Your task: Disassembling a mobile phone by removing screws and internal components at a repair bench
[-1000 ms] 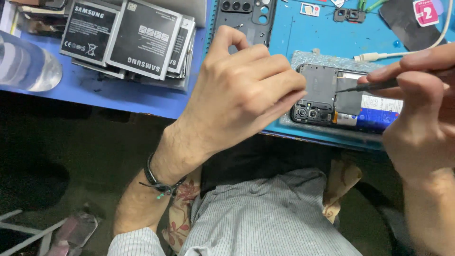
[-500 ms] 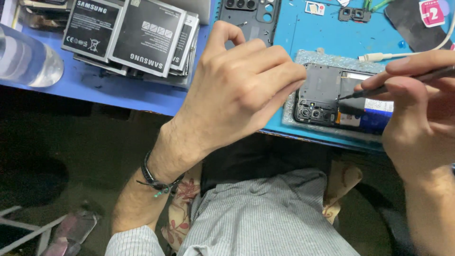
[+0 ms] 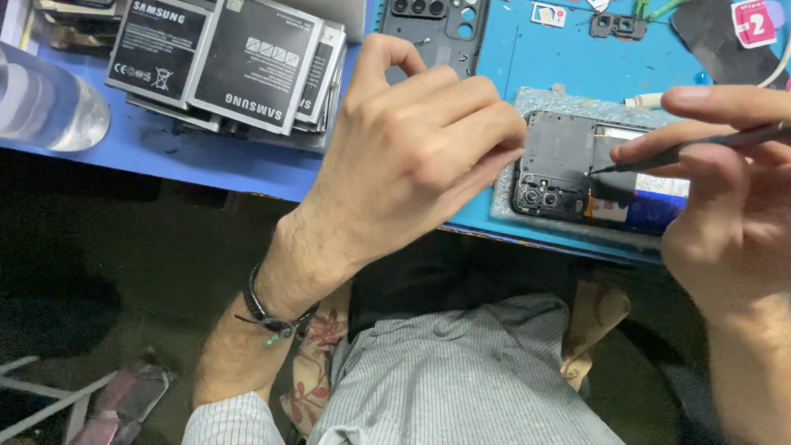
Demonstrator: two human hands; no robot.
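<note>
— What packages and labels were on the bench?

— At the top left there was a pile of flat phone batteries (image 3: pixel 239 62), dark grey rectangles with white print, on the blue table edge (image 3: pixel 206 161). Left of the pile lay a clear plastic bottle (image 3: pixel 45 103) on its side. At the top right corner, a small pink label (image 3: pixel 751 22) was on a dark flat piece. A small white card (image 3: pixel 546 13) lay on the blue mat (image 3: pixel 568 62), and a dark phone back cover (image 3: pixel 432 25) lay above the hand.

— And where was the opened phone?

— The opened phone (image 3: pixel 577 169) lay flat on a grey pad at the near edge of the mat, its camera block at the lower left corner and a blue part on its right end.

— How were the hands?

— The left hand (image 3: pixel 412 156) was half curled, the fingers bent together, and their tips pressed on the left edge of the phone. It had a dark bracelet (image 3: pixel 268 317) on the wrist. The right hand (image 3: pixel 729 198) was closed around a thin dark screwdriver (image 3: pixel 692 152), pinched between thumb and fingers. The tip touched the inside of the phone, near its middle. The two hands were apart, with the phone between them.
</note>
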